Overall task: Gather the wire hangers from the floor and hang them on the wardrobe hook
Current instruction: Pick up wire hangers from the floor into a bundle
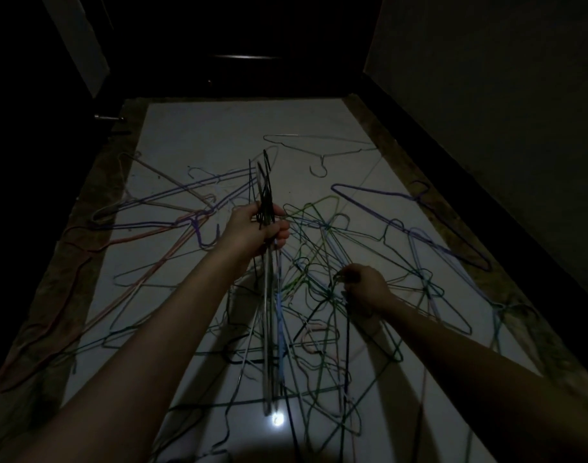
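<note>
The room is dim. My left hand [257, 230] grips a bundle of wire hangers [271, 315] by their necks, hooks pointing up, bodies hanging down above the floor. Lower right, my right hand [364, 290] pinches the hook of a dark green hanger [322, 307] that lies in the tangle. Several coloured wire hangers [319, 225] are strewn over the white tiled floor [202, 138]: purple ones [409, 212] at right and left, pink ones [145, 242] at left, a pale one [319, 150] at the back. No wardrobe hook is visible.
A dark door or wardrobe with a metal handle [109, 117] stands at the left. A dark wall [503, 95] runs along the right. A brown stone border [85, 228] edges the tiles. A light reflection [277, 420] glints on the floor near me.
</note>
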The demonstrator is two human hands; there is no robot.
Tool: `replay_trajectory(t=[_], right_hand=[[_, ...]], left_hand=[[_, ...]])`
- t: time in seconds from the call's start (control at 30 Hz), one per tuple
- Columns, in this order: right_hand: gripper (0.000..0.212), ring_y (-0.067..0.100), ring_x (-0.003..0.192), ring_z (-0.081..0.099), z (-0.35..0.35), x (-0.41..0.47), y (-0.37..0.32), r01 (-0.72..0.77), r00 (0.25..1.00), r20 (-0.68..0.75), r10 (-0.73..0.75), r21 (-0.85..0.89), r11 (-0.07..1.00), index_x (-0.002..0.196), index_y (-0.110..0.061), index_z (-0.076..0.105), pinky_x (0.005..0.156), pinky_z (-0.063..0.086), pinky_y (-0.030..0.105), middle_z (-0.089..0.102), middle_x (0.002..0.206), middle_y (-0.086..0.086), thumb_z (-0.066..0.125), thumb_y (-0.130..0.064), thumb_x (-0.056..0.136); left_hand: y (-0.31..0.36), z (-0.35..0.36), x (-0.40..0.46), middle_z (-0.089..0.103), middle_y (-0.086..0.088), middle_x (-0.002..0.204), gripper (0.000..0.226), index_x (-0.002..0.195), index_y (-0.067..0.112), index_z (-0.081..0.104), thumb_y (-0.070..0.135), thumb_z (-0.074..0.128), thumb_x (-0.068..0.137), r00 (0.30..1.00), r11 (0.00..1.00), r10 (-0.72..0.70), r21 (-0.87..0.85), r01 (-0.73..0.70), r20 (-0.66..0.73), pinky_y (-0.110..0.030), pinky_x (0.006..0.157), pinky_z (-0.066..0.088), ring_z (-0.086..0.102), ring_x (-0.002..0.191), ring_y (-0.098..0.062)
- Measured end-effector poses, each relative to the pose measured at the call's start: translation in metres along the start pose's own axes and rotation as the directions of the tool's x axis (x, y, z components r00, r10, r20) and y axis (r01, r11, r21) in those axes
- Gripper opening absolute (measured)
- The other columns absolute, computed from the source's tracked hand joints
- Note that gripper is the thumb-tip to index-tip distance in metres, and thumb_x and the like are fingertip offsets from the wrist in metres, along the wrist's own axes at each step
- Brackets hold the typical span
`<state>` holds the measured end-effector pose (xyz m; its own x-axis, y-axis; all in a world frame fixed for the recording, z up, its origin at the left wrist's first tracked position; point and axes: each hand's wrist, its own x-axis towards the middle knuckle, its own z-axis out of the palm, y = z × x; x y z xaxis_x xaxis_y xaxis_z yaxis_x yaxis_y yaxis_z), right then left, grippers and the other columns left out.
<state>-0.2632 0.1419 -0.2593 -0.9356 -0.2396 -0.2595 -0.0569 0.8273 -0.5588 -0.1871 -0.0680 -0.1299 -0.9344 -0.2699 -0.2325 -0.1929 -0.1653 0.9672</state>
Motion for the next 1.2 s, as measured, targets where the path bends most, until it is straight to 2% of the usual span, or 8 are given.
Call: replay_trajectory(t=[0.07,0.17,0.3,0.5,0.6,0.73,0.93,1.2], right_hand=[[0.027,0.025,0.107,0.059,0.004,0.003,0.001,0.006,0.999,-0.041,-0.010,-0.086,0.996,0.106,-0.013,0.065,0.087,0.052,0.041,0.068,0.107,0.010,0.060,0.000,0.083],[0.018,0.030,0.105,0.053,0.005,0.004,-0.006,0.022,0.992,-0.119,-0.048,-0.206,0.978,0.099,-0.015,0.064,0.081,0.050,0.039,0.068,0.098,0.010,0.063,-0.010,0.081],[0.012,0.023,0.078,0.062,-0.006,0.009,-0.018,0.073,0.961,-0.263,-0.091,-0.076,0.994,0.079,-0.020,0.060,0.062,0.048,0.031,0.068,0.082,0.004,0.060,-0.008,0.081],[0.011,0.018,0.081,0.063,-0.048,0.016,-0.044,0.203,0.891,-0.432,-0.144,0.094,0.975,0.088,-0.019,0.060,0.063,0.044,0.029,0.064,0.081,-0.002,0.055,-0.009,0.091],[0.014,0.021,0.083,0.063,-0.074,0.017,-0.058,0.282,0.879,-0.437,-0.188,0.162,0.946,0.099,-0.019,0.063,0.069,0.050,0.039,0.063,0.082,-0.001,0.055,-0.010,0.091],[0.014,0.015,0.083,0.063,-0.098,0.012,-0.079,0.325,0.872,-0.437,-0.220,0.180,0.929,0.094,-0.027,0.066,0.061,0.045,0.029,0.063,0.082,-0.006,0.058,-0.016,0.089],[0.015,0.026,0.081,0.067,-0.122,-0.007,-0.111,0.427,0.862,-0.443,-0.248,0.369,0.826,0.089,-0.024,0.065,0.075,0.054,0.049,0.065,0.077,0.000,0.059,-0.011,0.087],[0.008,0.021,0.070,0.060,-0.139,-0.026,-0.145,0.434,0.883,-0.391,-0.261,0.465,0.772,0.097,-0.010,0.061,0.062,0.052,0.032,0.062,0.078,0.005,0.056,-0.007,0.091]], left_hand=[[-0.002,0.001,0.002,0.057,-0.014,0.079,0.020,0.097,0.002,0.052,-0.015,0.045,0.090,1.000,1.000,0.012,0.003,-0.012,0.004,-0.025,0.061,0.049,0.058,0.068,-0.018],[-0.005,0.001,0.005,0.058,-0.012,0.080,0.018,0.098,0.002,0.053,-0.013,0.047,0.090,1.000,1.000,0.020,0.020,-0.020,-0.008,-0.020,0.057,0.051,0.059,0.067,-0.015],[-0.009,0.000,0.007,0.060,-0.010,0.080,0.021,0.088,0.010,0.055,-0.011,0.049,0.090,0.999,1.000,0.002,0.002,-0.002,-0.046,-0.018,0.056,0.053,0.061,0.069,-0.015],[-0.004,-0.003,0.006,0.057,-0.013,0.077,0.024,0.085,0.008,0.055,-0.014,0.047,0.088,0.998,1.000,0.000,-0.030,-0.002,-0.060,-0.023,0.058,0.051,0.057,0.068,-0.019],[0.005,-0.001,0.004,0.058,-0.014,0.078,0.026,0.084,0.007,0.055,-0.017,0.045,0.088,0.997,0.998,0.010,-0.054,-0.014,-0.079,-0.026,0.062,0.051,0.057,0.068,-0.020],[0.018,0.001,0.001,0.060,-0.015,0.085,0.027,0.085,0.008,0.055,-0.016,0.044,0.089,0.994,0.997,0.021,-0.067,-0.028,-0.108,-0.022,0.055,0.052,0.060,0.070,-0.019],[0.035,0.001,-0.003,0.062,-0.013,0.085,0.028,0.085,0.009,0.056,-0.017,0.045,0.088,0.992,0.995,0.038,-0.091,-0.049,-0.119,-0.018,0.054,0.054,0.062,0.073,-0.017],[0.051,-0.004,-0.010,0.059,-0.016,0.081,0.031,0.081,0.010,0.055,-0.020,0.048,0.084,0.986,0.992,0.057,-0.106,-0.074,-0.156,-0.021,0.054,0.048,0.060,0.072,-0.018]])
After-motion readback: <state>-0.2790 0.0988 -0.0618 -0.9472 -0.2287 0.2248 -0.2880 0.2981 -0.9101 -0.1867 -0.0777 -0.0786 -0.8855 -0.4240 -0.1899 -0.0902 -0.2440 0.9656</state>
